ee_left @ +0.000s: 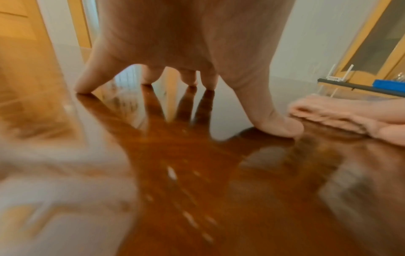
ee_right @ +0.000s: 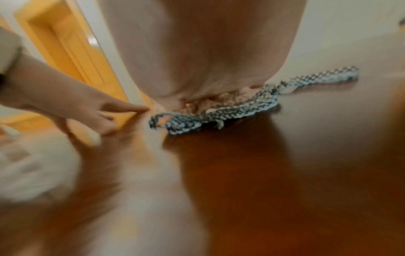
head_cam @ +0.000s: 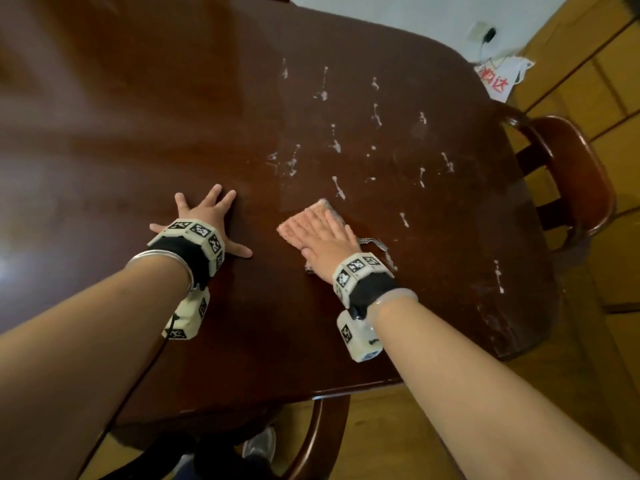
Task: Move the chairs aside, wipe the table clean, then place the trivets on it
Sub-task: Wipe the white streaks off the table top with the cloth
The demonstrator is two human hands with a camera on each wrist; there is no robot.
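A dark glossy wooden table (head_cam: 138,133) fills the head view, with several white smears (head_cam: 337,187) across its right half. My right hand (head_cam: 323,239) lies flat with straight fingers on a pink cloth (head_cam: 320,207) that has a black-and-white checked edge (ee_right: 241,105), pressing it onto the table just short of the smears. My left hand (head_cam: 204,220) is spread wide, its fingertips (ee_left: 282,128) pressing on the bare wood to the left of the cloth (ee_left: 333,114). No trivets are in view.
One wooden chair (head_cam: 568,174) stands at the table's right side and another chair's curved back (head_cam: 322,434) shows below the near edge. A white bag with red print (head_cam: 498,76) lies on the floor by the wall. A shoe (head_cam: 259,445) shows under the table.
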